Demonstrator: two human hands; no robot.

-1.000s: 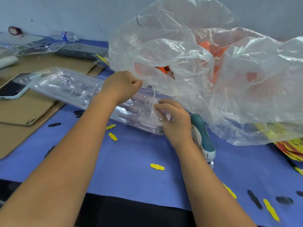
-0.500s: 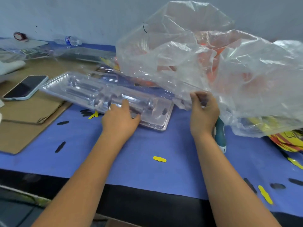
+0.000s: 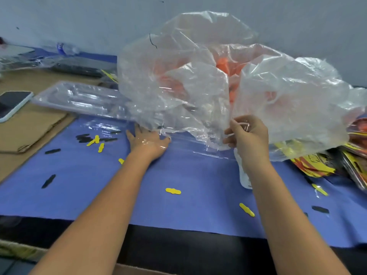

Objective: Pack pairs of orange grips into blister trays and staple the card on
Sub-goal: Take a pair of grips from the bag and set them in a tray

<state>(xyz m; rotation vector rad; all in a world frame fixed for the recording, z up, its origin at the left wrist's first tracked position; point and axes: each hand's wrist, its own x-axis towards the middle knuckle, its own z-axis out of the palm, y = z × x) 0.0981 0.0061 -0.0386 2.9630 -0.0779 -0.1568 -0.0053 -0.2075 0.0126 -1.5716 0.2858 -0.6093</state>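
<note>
We see the orange grips inside a big clear plastic bag at the back of the bench, and they only show as orange shapes through the crinkly plastic. The clear blister trays lie to the left of the bag, partly tucked under its edge. Our right hand is curled and pinches the lower edge of the bag, holding it up off the bench. Our left hand lies flat with its fingers spread — it sits under a thin sheet of clear plastic, and we cannot tell what that sheet belongs to.

A pile of yellow and red cards sits at the right, partly under the bag. Small yellow bits and black bits are scattered on the blue cover. Brown cardboard lies at the left with a phone on top of it. A water bottle lies far back by the wall, too blurred to see well.
</note>
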